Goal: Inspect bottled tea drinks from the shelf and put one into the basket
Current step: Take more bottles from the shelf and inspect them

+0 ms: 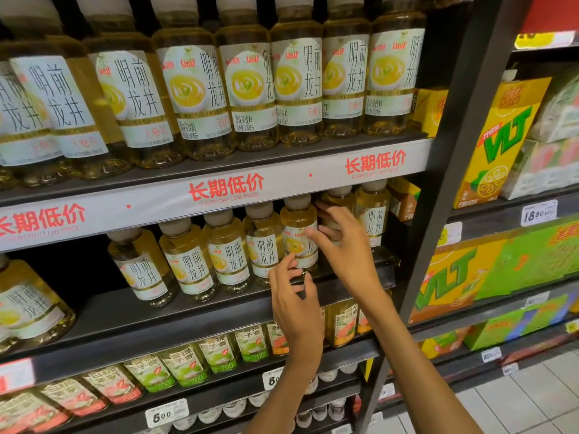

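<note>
Pale-gold tea fills the bottles lined up on the middle shelf (200,311), and both hands are at one bottle (300,236) standing near the right end of that row, just under the red-lettered price strip (225,191). The left hand (294,305) reaches up from below with its fingers curled toward the bottle's base and lower label; they appear to touch it, though whether they truly grip it I cannot tell. The right hand (341,242) comes in from the right side with fingers spread and relaxed, the fingertips resting against the label while the thumb points back toward the neighbouring bottle (374,214); it pinches nothing. The chosen bottle is upright and seems to stand on the shelf among its neighbours, so as I judge it the task is at its start: a bottle is being reached for, perhaps turned to read its label, but not lifted clear. The rest of the inspection and the placing into the basket are left to do, and no basket shows in view. Yellow drink cartons (501,142) stand on the adjoining rack to the right.
</note>
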